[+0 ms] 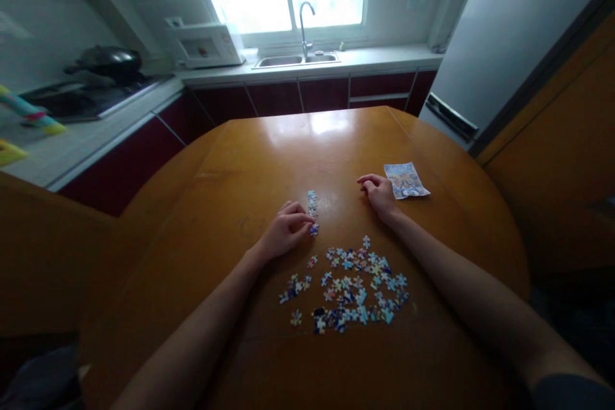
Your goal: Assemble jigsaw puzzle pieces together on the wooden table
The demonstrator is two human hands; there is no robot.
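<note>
My left hand rests on the table with thumb and forefinger closed on a small blue-and-white puzzle piece. That piece is at the near end of a narrow upright strip of joined puzzle pieces. To the right, my right hand lies on the wood, fingers loosely bent and apart, holding nothing. Beside it is a creased, colourful picture sheet. Between my forearms spreads a heap of loose puzzle pieces. A smaller cluster of pieces and a single reddish piece lie left of the heap.
All this is on a rounded wooden table. Beyond it stand a counter with a sink, a microwave and a stove with a black wok. A fridge is at the right.
</note>
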